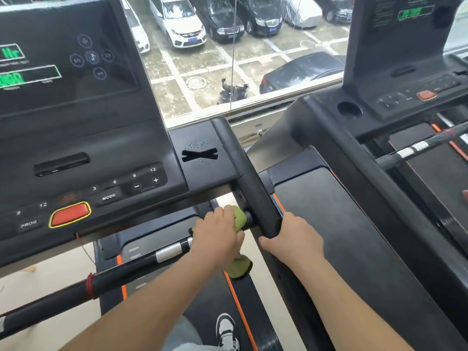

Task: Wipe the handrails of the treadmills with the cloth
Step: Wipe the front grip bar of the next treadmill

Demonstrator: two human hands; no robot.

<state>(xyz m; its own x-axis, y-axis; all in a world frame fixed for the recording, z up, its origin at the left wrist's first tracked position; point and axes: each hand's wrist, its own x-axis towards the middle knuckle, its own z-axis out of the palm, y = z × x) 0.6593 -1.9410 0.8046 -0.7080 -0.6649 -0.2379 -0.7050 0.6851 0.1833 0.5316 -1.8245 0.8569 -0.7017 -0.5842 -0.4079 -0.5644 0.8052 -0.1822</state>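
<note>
Left hand (217,240) curled round green cloth (240,219) on front bar (141,266), right hand (295,240) just beside it gripping end of black handrail (249,173), red button (70,214) left of left hand.

Fuzzy green cloth (240,219), matt black foam handrail (249,178).

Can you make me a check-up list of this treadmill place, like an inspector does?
Surface: the black console arm has water drops by its X-shaped slot.
Job's things: the green cloth is wrapped on the short bar beside the black handrail.
Clutter: nothing seen.
Hands: the left hand grips the cloth; the right hand grips the handrail's near end.
Cables: nothing seen.
Surroundings: a red stop button on the console, a second treadmill to the right, parked cars outside the glass.
</note>
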